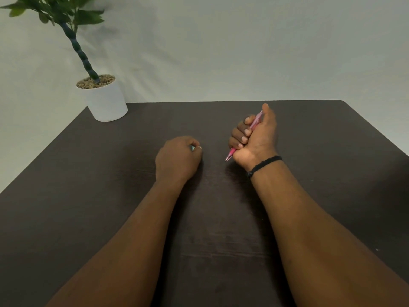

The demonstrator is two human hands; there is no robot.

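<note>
My right hand (254, 136) grips a pink pen (231, 154) in a fist above the middle of the dark table (88, 196). The pen's tip points down and to the left, and its upper end shows beside my thumb. My left hand (178, 158) lies curled into a fist on the table just left of the right hand. A small teal thing (193, 148) peeks out between its fingers; most of it is hidden, so I cannot tell what it is. A black cord bracelet (264, 165) circles my right wrist.
A white pot (106, 103) with pebbles and a green leafy plant (55, 9) stands at the table's far left corner. A pale wall runs behind the table. The table's rounded far right corner (340, 101) is in view.
</note>
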